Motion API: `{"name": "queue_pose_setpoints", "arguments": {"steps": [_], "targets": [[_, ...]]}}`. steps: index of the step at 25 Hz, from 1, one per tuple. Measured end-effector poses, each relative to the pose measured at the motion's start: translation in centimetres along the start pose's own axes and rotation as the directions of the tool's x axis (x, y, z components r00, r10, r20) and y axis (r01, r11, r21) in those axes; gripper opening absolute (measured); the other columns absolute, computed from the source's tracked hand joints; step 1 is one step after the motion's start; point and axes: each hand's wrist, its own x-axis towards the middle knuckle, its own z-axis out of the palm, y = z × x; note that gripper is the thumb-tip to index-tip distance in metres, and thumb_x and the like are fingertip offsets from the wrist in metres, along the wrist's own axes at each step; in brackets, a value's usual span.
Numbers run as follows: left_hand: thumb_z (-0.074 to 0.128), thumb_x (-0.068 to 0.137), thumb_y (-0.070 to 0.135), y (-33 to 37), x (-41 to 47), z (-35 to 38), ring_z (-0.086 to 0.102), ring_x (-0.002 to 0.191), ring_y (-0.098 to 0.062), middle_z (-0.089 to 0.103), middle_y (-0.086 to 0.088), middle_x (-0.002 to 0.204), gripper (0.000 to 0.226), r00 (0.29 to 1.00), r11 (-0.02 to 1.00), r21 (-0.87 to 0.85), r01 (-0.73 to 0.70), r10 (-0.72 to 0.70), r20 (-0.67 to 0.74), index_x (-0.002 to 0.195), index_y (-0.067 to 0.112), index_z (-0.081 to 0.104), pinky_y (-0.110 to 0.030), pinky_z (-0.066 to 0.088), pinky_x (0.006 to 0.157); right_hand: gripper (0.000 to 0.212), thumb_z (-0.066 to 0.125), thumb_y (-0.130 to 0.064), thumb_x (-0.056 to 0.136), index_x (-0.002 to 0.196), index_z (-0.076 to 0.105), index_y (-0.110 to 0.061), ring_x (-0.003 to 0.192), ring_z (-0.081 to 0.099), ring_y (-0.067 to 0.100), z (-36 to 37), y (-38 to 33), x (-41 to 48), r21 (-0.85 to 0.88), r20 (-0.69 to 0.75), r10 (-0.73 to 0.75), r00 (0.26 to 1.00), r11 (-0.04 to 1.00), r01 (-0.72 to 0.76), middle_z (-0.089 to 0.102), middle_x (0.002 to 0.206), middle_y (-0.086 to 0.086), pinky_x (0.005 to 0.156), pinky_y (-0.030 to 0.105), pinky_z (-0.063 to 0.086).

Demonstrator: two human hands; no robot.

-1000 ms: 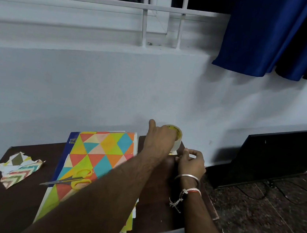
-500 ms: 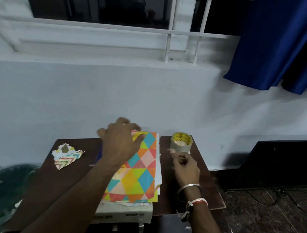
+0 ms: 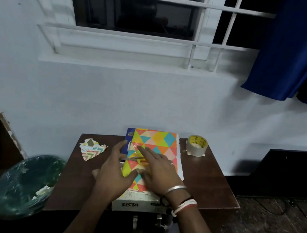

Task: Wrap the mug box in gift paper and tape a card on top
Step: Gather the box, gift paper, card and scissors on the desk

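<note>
A white box (image 3: pixel 135 205) marked "SISTA" lies on a small brown table (image 3: pixel 211 190), with gift paper (image 3: pixel 157 141) in bright triangles spread over its top. My left hand (image 3: pixel 113 173) lies flat on the paper's left edge, fingers straight. My right hand (image 3: pixel 160 169) presses flat on the paper's middle, fingers spread. Scissors (image 3: pixel 136 159) with yellow handles lie on the paper between my hands, partly hidden. A roll of clear tape (image 3: pixel 196 145) stands at the table's back right, apart from both hands.
Scraps of patterned paper (image 3: pixel 92 149) lie at the table's back left. A bin lined with a green bag (image 3: pixel 22 183) stands left of the table. A white wall is directly behind the table; a dark panel (image 3: pixel 293 170) leans at the right.
My right hand has left the tape roll and come down flat on the paper. My left hand slid back toward me along the paper's left edge. The view tilted downward.
</note>
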Motion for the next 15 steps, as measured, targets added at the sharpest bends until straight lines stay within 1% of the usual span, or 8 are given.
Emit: {"name": "queue_pose_setpoints", "arguments": {"steps": [2,4,7,9,10,12,14,15], "targets": [[0.086,0.072,0.048,-0.2,-0.2,-0.1,0.064,0.109,-0.001,0.06,0.029,0.118,0.108,0.999,0.999,0.031,-0.033,0.032,0.026,0.146,0.062,0.009,-0.05,0.044,0.097,0.074,0.061,-0.032,0.097,0.16,0.023,-0.042,0.133,0.043,0.034,0.4,-0.3,1.3,-0.096,0.102,0.047,0.994,0.995,-0.038,0.041,0.16,-0.005,0.109,0.045,0.04],[0.088,0.068,0.044,-0.2,-0.2,0.1,0.062,0.116,-0.006,0.054,0.023,0.134,0.119,0.998,0.998,0.04,-0.042,0.04,0.039,0.148,0.061,0.003,-0.053,0.044,0.096,0.065,0.065,-0.035,0.095,0.154,0.037,-0.04,0.128,0.046,0.033,0.3,0.1,2.4,-0.1,0.101,0.088,0.991,0.992,-0.078,0.052,0.146,0.001,0.105,0.043,0.042],[0.091,0.06,0.044,-0.5,0.6,0.4,0.056,0.128,-0.019,0.041,0.011,0.149,0.124,1.0,0.997,-0.073,-0.014,0.015,0.019,0.147,0.06,0.003,-0.062,0.048,0.095,0.037,0.064,-0.03,0.097,0.135,0.065,-0.029,0.114,0.061,0.03,0.0,0.6,2.6,0.031,-0.02,0.008,1.0,0.999,-0.008,0.068,0.117,0.006,0.094,0.039,0.05],[0.092,0.056,0.046,-1.4,1.1,0.6,0.052,0.132,-0.024,0.034,0.01,0.149,0.124,1.0,0.99,-0.139,-0.015,0.018,0.017,0.147,0.056,0.009,-0.06,0.053,0.094,0.028,0.065,-0.029,0.097,0.124,0.071,-0.03,0.1,0.069,0.024,-0.6,1.5,1.9,0.166,-0.191,0.084,0.978,0.985,-0.053,0.075,0.104,0.002,0.087,0.037,0.054],[0.095,0.057,0.044,-2.0,1.4,0.8,0.052,0.131,-0.026,0.033,0.011,0.145,0.121,1.0,0.987,-0.159,-0.022,0.025,0.018,0.147,0.053,0.013,-0.055,0.055,0.093,0.027,0.067,-0.031,0.094,0.121,0.07,-0.031,0.091,0.071,0.023,-1.1,2.5,1.6,0.263,-0.302,0.198,0.933,0.958,-0.118,0.077,0.095,0.002,0.08,0.036,0.056],[0.097,0.064,0.038,-2.8,2.1,1.1,0.057,0.124,-0.025,0.035,0.01,0.139,0.106,0.999,0.983,-0.178,-0.031,0.033,0.008,0.141,0.049,0.025,-0.035,0.06,0.081,0.024,0.069,-0.035,0.091,0.113,0.065,-0.028,0.08,0.07,0.028,-2.6,5.6,1.1,0.378,-0.52,0.439,0.733,0.888,-0.263,0.075,0.085,0.002,0.072,0.038,0.056],[0.094,0.07,0.035,-3.1,2.5,1.3,0.057,0.118,-0.018,0.038,0.007,0.138,0.09,1.0,0.984,-0.176,-0.02,0.019,-0.003,0.134,0.05,0.033,-0.017,0.052,0.068,0.02,0.067,-0.032,0.092,0.11,0.065,-0.026,0.084,0.067,0.039,-3.9,9.3,0.5,0.361,-0.594,0.577,0.56,0.814,-0.455,0.073,0.087,0.007,0.074,0.04,0.057],[0.093,0.072,0.036,-3.2,2.6,1.4,0.054,0.116,-0.013,0.04,0.004,0.14,0.084,1.0,0.986,-0.163,-0.024,0.023,-0.009,0.133,0.049,0.037,-0.015,0.048,0.067,0.02,0.064,-0.026,0.092,0.112,0.067,-0.025,0.086,0.066,0.042,-4.4,10.7,0.2,0.333,-0.58,0.615,0.535,0.778,-0.533,0.074,0.09,0.011,0.078,0.041,0.058]]}}
